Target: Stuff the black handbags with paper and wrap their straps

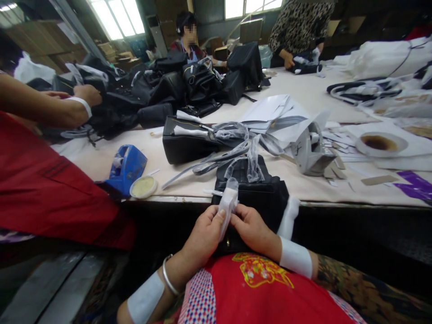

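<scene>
My left hand (202,236) and my right hand (251,229) meet in front of my red apron, both pinched on a small white plastic-wrapped piece (228,202) that stands up between the fingertips. Right behind it a black quilted handbag (256,189) hangs over the table's front edge, partly resting against my lap. Crumpled clear plastic wrap (246,162) lies on top of the bag. A silver bangle and white wrist bands show on my forearms.
A black bag (189,144) lies behind on the table (337,191), a blue tape dispenser (126,166) and a round lid (143,186) left. A person in red reaches in at left (77,101). Black bags are piled at the back (189,81). Two people work at the far end.
</scene>
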